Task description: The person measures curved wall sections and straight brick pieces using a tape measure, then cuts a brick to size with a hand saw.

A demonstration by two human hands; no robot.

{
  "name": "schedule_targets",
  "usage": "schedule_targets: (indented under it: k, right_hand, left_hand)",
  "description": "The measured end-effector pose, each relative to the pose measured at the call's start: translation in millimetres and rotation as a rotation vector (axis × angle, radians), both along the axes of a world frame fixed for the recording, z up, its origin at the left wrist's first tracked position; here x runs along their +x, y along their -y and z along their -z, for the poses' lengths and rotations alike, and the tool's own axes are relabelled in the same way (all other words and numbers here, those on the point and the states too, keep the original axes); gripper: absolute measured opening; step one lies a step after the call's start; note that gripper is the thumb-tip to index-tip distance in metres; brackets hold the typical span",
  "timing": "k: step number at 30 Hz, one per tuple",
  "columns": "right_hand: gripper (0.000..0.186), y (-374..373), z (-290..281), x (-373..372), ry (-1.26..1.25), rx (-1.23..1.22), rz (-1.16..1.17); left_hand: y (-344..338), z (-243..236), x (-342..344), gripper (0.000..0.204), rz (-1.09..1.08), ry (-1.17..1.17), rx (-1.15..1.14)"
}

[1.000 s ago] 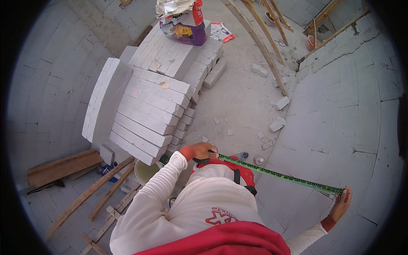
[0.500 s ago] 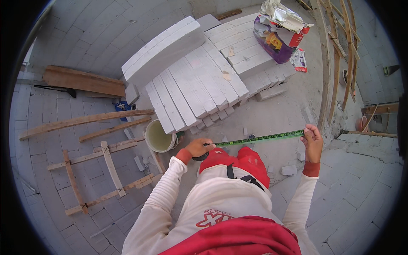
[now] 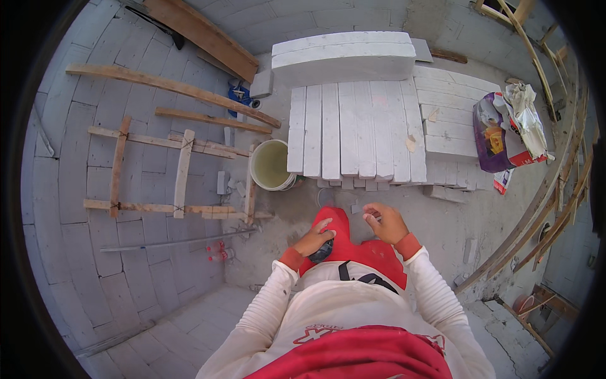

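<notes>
In front of my left thigh, my left hand [image 3: 313, 240] is closed around a dark, rounded tape measure [image 3: 322, 251]. No green blade shows stretched out from it. Over the other thigh, my right hand [image 3: 387, 223] hovers with its fingers loosely bent and its thumb apart. Nothing can be seen in it. Beyond both hands lies a stack of long white blocks [image 3: 356, 129], laid side by side. More blocks [image 3: 344, 58] stand on edge along its far side. A pale bucket [image 3: 272, 165] holding cloudy liquid stands by the stack's near left corner.
A lower block pile [image 3: 449, 136] adjoins on the right, with a purple-and-red bag [image 3: 499, 140] on it. Tied wooden slats [image 3: 183, 174] and loose planks [image 3: 173, 87] lie left. Long timbers [image 3: 549, 218] lean at right. Plastic bottles [image 3: 220, 251] are at lower left.
The green blade that stretched between my hands has gone back into the tape measure. My right hand has come left, near my left hand. My view has turned, shifting the blocks rightward.
</notes>
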State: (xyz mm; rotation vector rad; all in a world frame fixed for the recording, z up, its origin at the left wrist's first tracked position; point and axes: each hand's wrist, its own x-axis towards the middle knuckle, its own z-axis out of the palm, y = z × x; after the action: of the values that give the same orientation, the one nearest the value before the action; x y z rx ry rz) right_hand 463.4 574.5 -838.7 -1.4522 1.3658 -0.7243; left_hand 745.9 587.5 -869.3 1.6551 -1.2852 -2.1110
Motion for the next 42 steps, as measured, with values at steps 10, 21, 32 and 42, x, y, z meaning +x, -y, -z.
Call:
schedule_targets:
  k: [10, 21, 32, 42]
  right_hand:
    - [0.054, 339, 66, -92, -0.292, -0.198, 0.673]
    - [0.112, 548, 169, -201, -0.662, -0.056, 1.000]
    - [0.115, 462, 145, -182, -0.330, 0.080, 1.044]
    - [0.104, 387, 199, -152, -0.370, 0.176, 1.223]
  left_hand:
    - [286, 10, 156, 0.086, -0.174, 0.150, -0.260]
    - [605, 60, 121, 0.093, -0.202, -0.022, -0.158]
    - [517, 68, 126, 0.079, -0.424, -0.195, -0.126]
    - [418, 140, 118, 0.064, -0.684, -0.171, -0.038]
